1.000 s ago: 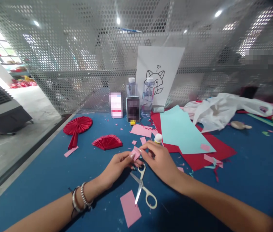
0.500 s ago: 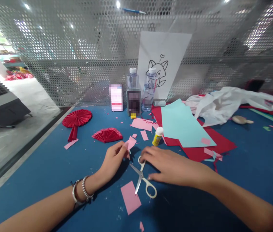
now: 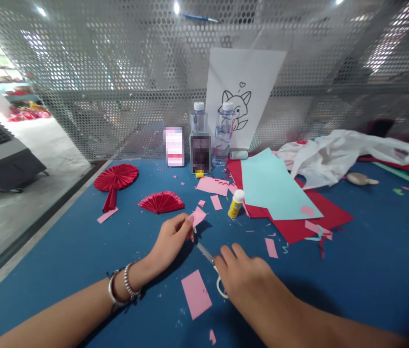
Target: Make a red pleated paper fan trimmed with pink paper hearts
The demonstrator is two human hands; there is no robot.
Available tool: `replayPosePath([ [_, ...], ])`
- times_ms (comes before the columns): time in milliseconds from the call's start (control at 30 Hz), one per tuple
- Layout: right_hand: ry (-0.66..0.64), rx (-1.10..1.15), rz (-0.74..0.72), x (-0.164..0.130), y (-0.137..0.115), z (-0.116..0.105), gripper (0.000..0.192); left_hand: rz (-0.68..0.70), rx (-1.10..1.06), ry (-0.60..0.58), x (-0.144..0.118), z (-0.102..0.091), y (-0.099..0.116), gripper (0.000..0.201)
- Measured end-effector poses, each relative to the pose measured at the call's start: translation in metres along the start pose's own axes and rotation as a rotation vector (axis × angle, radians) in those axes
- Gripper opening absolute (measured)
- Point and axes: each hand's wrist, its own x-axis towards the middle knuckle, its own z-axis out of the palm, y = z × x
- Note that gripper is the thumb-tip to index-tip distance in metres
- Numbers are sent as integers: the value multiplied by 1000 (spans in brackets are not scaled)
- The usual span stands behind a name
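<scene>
Fingers of our left hand [image 3: 171, 239] pinch closed on a small pink paper piece [image 3: 199, 216] at mid-frame; our right hand [image 3: 246, 278] curls over the scissors [image 3: 205, 253] just below, whether gripping, we cannot tell. We should keep their tip clear of our left hand.

Left grip [image 3: 173, 238] in a pinch, right grip [image 3: 249, 274] palm-down

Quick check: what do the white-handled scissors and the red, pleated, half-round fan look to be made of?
White-handled scissors: smooth, shiny grey blade, likely steel; off-white loop, probably plastic, from its even colour.
Red, pleated, half-round fan: most likely paper, given crisp folds; slight sheen leaves fabric possible.
</scene>
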Motion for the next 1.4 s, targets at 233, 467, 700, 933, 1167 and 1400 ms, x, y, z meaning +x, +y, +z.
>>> replayPosePath([
  [233, 28, -38, 30, -1, 3, -2, 20, 12, 63, -69, -5, 0, 1, 40],
  [467, -24, -113, 65, 1, 14, -1, 21, -4, 56, -6, -3, -2, -1, 42],
  [700, 28, -114, 87, 3, 13, 6, 21, -8, 2, 64, 2, -5, -5, 40],
  [933, 82, 107, -24, 9, 6, -6, 26, 9, -33, 175, 10, -11, -6, 39],
  [1167, -244, 923, 101, 44, 38, 3, 18, -7, -42, 236, 16, -16, -11, 37],
  [1400, -372, 1419, 125, 53, 49, 23, 23, -2, -41, 195, 13, -12, -9, 37],
])
